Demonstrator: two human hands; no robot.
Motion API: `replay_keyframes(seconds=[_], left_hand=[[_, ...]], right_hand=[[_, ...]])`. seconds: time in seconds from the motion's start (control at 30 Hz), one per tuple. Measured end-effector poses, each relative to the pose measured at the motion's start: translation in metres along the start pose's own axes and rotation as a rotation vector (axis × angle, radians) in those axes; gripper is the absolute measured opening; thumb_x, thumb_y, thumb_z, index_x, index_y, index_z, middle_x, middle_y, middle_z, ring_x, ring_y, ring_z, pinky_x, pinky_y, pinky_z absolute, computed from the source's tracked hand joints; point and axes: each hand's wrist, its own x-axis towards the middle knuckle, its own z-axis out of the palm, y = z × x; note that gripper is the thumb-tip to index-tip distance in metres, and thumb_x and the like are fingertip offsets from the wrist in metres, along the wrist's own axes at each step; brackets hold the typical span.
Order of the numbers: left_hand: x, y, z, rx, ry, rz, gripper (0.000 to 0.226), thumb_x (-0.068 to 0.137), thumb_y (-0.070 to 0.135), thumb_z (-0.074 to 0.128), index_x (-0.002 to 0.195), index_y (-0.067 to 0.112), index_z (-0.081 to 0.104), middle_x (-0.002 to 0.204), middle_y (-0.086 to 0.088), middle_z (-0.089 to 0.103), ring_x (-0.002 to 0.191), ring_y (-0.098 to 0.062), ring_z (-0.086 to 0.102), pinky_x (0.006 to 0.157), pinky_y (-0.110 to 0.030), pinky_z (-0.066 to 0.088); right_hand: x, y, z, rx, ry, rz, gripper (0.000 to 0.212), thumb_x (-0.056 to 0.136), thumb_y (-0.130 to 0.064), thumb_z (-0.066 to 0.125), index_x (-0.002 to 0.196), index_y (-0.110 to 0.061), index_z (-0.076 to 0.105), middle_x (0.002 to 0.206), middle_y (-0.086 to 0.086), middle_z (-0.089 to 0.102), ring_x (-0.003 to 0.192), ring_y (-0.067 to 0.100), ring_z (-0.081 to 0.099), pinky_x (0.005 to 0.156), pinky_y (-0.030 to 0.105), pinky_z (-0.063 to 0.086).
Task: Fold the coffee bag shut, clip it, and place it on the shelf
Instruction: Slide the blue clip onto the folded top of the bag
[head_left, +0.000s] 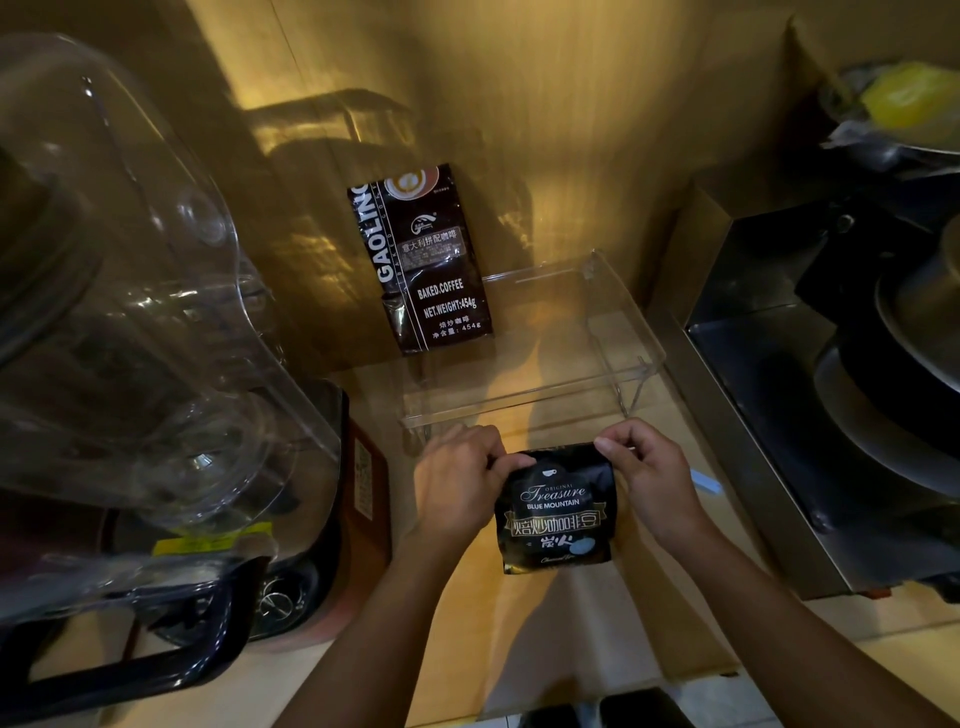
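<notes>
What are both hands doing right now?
Left hand: pinching the top left corner of the coffee bag.
Right hand: pinching the bag's top right corner.

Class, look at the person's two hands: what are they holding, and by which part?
Both the left hand and right hand pinch the Blue Mountain coffee bag at its folded top edge, one at each corner.

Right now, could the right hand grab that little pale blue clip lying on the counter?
Probably yes. The pale blue clip lies just right of the right hand with nothing between, but that hand is pinching the small black coffee bag and must let go first.
</notes>
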Motion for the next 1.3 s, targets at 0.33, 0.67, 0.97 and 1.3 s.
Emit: replay_keyframes(seconds=[0.33,0.67,0.97,1.3], left_hand=[[-0.008,-0.014,-0.004,-0.21,-0.127,-0.009,0.013,0.085,0.015,0.06,0.074,0.009,0.062,0.077,-0.006,0.065,0.079,-0.021,0.056,0.07,-0.038,0.046],[-0.008,-0.006,-0.009,0.119,-0.062,0.168,0.016,0.085,0.032,0.059,0.078,0.017,0.061,0.081,0.002,0.058,0.083,-0.016,0.044,0.07,-0.028,0.021],[0.003,0.029,0.019,-0.016,-0.118,0.24,0.009,0.088,0.018,0.055,0.084,0.013,0.062,0.082,-0.007,0.067,0.081,-0.026,0.058,0.073,-0.037,0.042],[0.004,0.018,0.012,-0.061,-0.088,0.314,0.01,0.084,0.012,0.057,0.076,0.011,0.062,0.071,-0.007,0.067,0.068,-0.024,0.06,0.062,-0.039,0.051]], right_hand=[[-0.005,0.002,0.001,-0.029,-0.009,0.006,0.024,0.085,-0.008,0.055,0.068,-0.026,0.056,0.069,-0.005,0.059,0.063,-0.004,0.052,0.056,0.01,0.041],[-0.005,-0.001,0.002,-0.108,0.002,-0.012,0.024,0.084,-0.012,0.058,0.064,-0.025,0.053,0.067,-0.003,0.056,0.059,-0.002,0.048,0.053,0.01,0.038],[0.002,0.0,0.007,0.039,0.014,0.023,0.025,0.082,-0.009,0.06,0.062,-0.023,0.057,0.058,-0.01,0.059,0.054,-0.003,0.051,0.049,0.01,0.041],[0.015,0.047,-0.03,-0.791,0.111,0.191,0.036,0.084,-0.015,0.06,0.118,-0.01,0.05,0.121,0.015,0.053,0.108,0.029,0.049,0.09,0.046,0.043]])
